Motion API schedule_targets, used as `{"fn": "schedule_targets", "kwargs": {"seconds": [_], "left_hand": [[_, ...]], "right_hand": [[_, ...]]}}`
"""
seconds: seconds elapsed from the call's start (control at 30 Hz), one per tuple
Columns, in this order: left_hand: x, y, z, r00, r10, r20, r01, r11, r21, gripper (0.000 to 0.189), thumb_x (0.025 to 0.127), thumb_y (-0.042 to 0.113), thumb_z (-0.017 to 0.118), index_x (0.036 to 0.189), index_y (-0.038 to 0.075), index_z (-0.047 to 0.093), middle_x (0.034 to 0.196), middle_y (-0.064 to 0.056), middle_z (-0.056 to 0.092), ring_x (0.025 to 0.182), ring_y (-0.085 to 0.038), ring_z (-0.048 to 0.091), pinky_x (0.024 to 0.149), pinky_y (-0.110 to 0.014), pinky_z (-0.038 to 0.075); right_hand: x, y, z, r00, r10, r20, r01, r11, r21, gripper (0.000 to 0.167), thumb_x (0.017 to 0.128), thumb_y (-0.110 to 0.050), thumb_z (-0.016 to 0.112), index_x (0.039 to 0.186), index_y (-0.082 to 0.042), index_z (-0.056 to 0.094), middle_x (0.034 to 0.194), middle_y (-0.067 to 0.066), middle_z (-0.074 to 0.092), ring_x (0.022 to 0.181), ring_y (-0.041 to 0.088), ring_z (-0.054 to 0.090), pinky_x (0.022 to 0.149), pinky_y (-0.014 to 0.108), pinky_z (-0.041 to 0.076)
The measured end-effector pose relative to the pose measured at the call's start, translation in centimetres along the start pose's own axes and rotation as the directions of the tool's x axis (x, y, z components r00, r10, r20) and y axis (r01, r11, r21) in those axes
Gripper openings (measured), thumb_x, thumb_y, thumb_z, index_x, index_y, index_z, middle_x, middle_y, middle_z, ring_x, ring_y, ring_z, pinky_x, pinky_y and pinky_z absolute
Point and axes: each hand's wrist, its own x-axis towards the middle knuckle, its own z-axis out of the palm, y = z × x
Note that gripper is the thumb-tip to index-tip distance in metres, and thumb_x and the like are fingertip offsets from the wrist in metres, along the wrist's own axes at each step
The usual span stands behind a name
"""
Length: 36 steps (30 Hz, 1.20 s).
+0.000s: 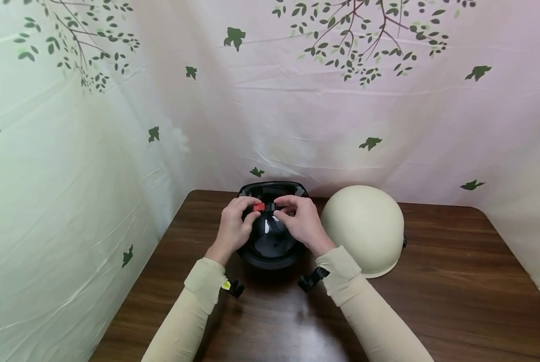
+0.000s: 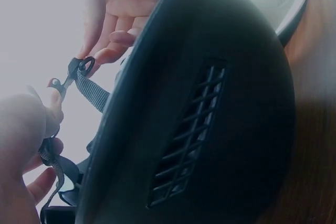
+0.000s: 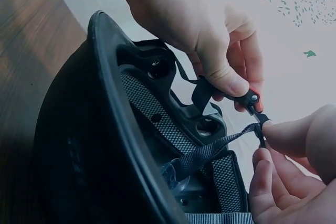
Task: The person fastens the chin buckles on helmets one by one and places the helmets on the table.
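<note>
A black helmet [image 1: 272, 261] lies upside down on the table, its padded inside [image 3: 157, 116] facing up. Above its opening, my left hand [image 1: 235, 226] pinches the red-and-black half of a chin strap buckle [image 1: 258, 207] between thumb and fingers. Opposite it, my right hand [image 1: 303, 221] pinches the black end piece [image 3: 263, 124] on the other strap [image 3: 215, 148]. In the right wrist view the two buckle parts meet at a thin metal tongue; whether they are locked, I cannot tell. A vent grille [image 2: 189, 135] shows on the helmet's side in the left wrist view.
Close by on the right, a cream helmet [image 1: 365, 226] rests dome up, behind my right forearm. The brown wooden table [image 1: 455, 261] reaches back to a white curtain [image 1: 297, 125] printed with leaves. Small black cameras are strapped on both wrists.
</note>
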Motion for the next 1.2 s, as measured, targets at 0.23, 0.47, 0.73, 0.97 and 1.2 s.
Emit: {"fn": "schedule_targets", "kwargs": {"seconds": [0.23,0.47,0.73,0.97,1.2], "left_hand": [[0.14,-0.08,-0.03,1.000,-0.004,-0.008,0.004,1.000,-0.017,0.025,0.094,0.004,0.077,0.118,0.004,0.073,0.118,-0.014,0.073,0.113,-0.030,0.065,0.099,-0.049,0.055],[0.41,-0.32,0.04,0.999,0.042,0.016,-0.042,0.999,-0.021,0.025,0.094,0.004,0.078,0.118,0.005,0.072,0.117,-0.011,0.072,0.114,-0.028,0.064,0.101,-0.049,0.052],[0.42,-0.15,0.13,0.999,0.036,0.019,-0.036,0.999,-0.006,0.024,0.093,0.003,0.078,0.116,0.006,0.072,0.117,-0.011,0.071,0.112,-0.028,0.063,0.101,-0.049,0.053],[0.21,-0.25,0.21,0.999,0.044,0.012,-0.044,0.999,-0.014,0.024,0.090,0.000,0.080,0.112,0.006,0.073,0.114,-0.009,0.073,0.110,-0.028,0.063,0.100,-0.048,0.053],[0.32,-0.34,0.20,0.999,0.047,0.015,-0.047,0.999,-0.014,0.023,0.092,0.001,0.078,0.113,0.006,0.073,0.116,-0.009,0.072,0.111,-0.027,0.063,0.101,-0.047,0.052]], "right_hand": [[0.27,0.10,-0.04,0.999,-0.044,0.003,0.044,0.998,0.043,0.031,0.094,-0.012,0.081,0.124,-0.006,0.076,0.111,0.009,0.078,0.093,0.022,0.073,0.087,0.043,0.061],[0.49,0.05,-0.16,0.996,-0.084,-0.010,0.083,0.996,-0.027,0.029,0.092,-0.012,0.083,0.120,-0.007,0.079,0.103,0.008,0.078,0.087,0.020,0.071,0.082,0.041,0.061],[0.36,-0.10,0.12,0.997,-0.067,-0.038,0.066,0.997,-0.042,0.028,0.089,-0.013,0.086,0.116,-0.008,0.080,0.101,0.007,0.078,0.085,0.019,0.071,0.082,0.040,0.061],[0.13,0.14,0.42,0.997,-0.053,-0.047,0.052,0.998,-0.040,0.025,0.087,-0.011,0.087,0.112,-0.011,0.082,0.098,0.005,0.079,0.083,0.018,0.071,0.079,0.039,0.061],[0.41,0.42,0.50,0.996,-0.078,-0.053,0.075,0.996,-0.049,0.025,0.087,-0.011,0.087,0.111,-0.010,0.082,0.098,0.006,0.079,0.083,0.017,0.072,0.080,0.039,0.061]]}}
